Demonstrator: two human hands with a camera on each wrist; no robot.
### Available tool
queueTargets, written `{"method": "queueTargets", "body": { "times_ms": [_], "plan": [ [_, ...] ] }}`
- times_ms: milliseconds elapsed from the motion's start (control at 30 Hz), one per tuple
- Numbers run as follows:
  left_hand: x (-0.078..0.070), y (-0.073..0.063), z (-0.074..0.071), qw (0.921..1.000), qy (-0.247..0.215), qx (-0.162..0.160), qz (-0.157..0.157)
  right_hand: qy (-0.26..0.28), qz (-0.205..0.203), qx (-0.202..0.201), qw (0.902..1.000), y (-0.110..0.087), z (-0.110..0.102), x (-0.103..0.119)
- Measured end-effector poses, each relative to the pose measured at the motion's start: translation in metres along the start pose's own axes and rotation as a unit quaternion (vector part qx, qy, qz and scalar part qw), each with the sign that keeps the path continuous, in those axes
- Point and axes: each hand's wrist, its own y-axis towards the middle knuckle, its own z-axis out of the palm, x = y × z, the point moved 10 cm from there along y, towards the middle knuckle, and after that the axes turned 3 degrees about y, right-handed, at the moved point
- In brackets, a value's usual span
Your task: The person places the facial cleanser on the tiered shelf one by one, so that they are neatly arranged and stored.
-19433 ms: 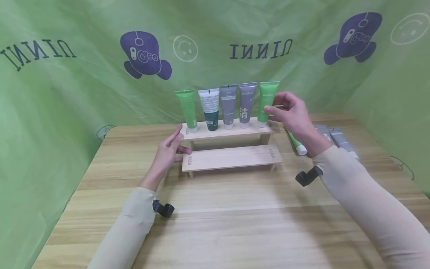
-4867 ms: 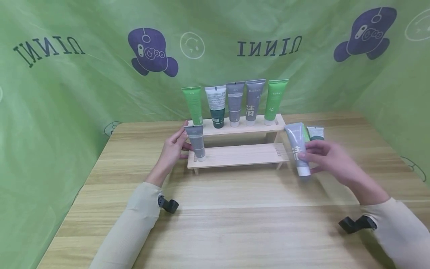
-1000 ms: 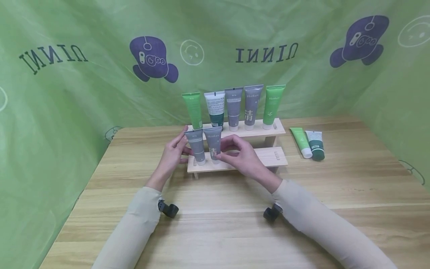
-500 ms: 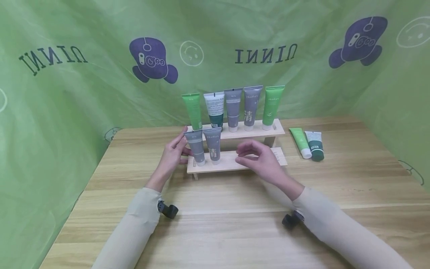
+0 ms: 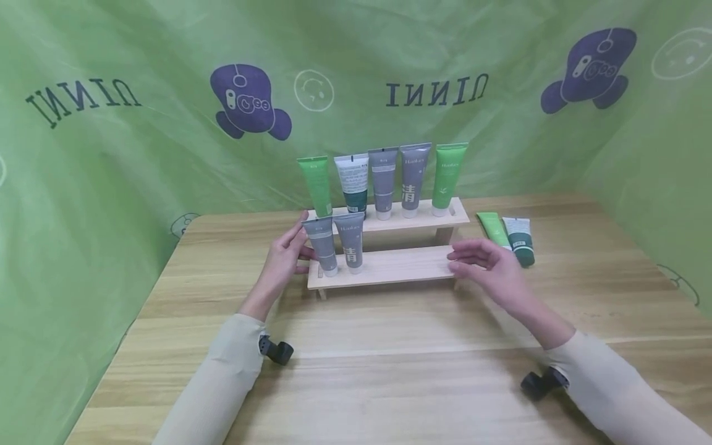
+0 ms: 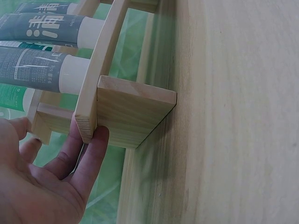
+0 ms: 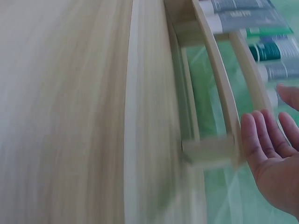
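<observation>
A two-tier wooden stand (image 5: pixel 406 264) holds upright squeeze tubes. On its lower step, at the left, stand a grey tube (image 5: pixel 322 247) and a second grey tube (image 5: pixel 350 242) with large white lettering. My left hand (image 5: pixel 278 258) rests against the stand's left end; in the left wrist view its fingertips (image 6: pixel 99 137) touch the edge of the lower board. Nothing is held in my right hand (image 5: pixel 492 272), whose loosely bent fingers are by the right end of the lower step. Whether they touch the board I cannot tell.
On the upper step stand a green tube (image 5: pixel 317 185), a white-and-dark-green tube (image 5: pixel 353 182), two grey tubes and another green tube (image 5: pixel 447 179). Right of the stand, a green tube (image 5: pixel 492 228) and a white-and-green tube (image 5: pixel 520 241) lie on the wooden table (image 5: pixel 389 383). A green curtain (image 5: pixel 356 49) hangs behind.
Two grey tubes from the table at the right now stand on the lower step. My right hand has let go of the lettered one and moved right. The left hand stays at the stand.
</observation>
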Motion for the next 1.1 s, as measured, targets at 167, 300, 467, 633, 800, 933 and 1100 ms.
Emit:
{"method": "queueTargets", "body": {
  "times_ms": [167, 300, 467, 633, 800, 933, 1100],
  "plan": [
    [0.0, 0.0, 0.0, 1.0, -0.003, 0.001, 0.002, 0.065, 0.005, 0.002, 0.9979, -0.004, -0.03, -0.006],
    [0.0, 0.0, -0.001, 1.0, -0.003, 0.0, 0.005, 0.098, 0.022, 0.006, 0.9949, -0.006, -0.053, -0.013],
    [-0.001, -0.001, 0.0, 1.0, 0.0, 0.0, 0.007, 0.071, 0.066, -0.012, 0.9952, -0.009, -0.087, -0.025],
    [-0.001, -0.001, 0.0, 1.0, 0.001, 0.002, 0.006, 0.041, 0.111, -0.016, 0.9929, -0.008, -0.117, -0.038],
    [0.0, 0.0, 0.0, 1.0, 0.003, 0.002, 0.004, 0.069, 0.139, 0.012, 0.9878, -0.004, -0.138, -0.049],
    [0.0, -0.001, 0.0, 1.0, 0.003, 0.002, 0.003, 0.132, 0.167, 0.028, 0.9768, -0.001, -0.15, -0.06],
    [0.0, -0.001, 0.0, 1.0, 0.0, 0.001, 0.003, 0.15, 0.191, 0.033, 0.9695, 0.003, -0.164, -0.071]
  ]
}}
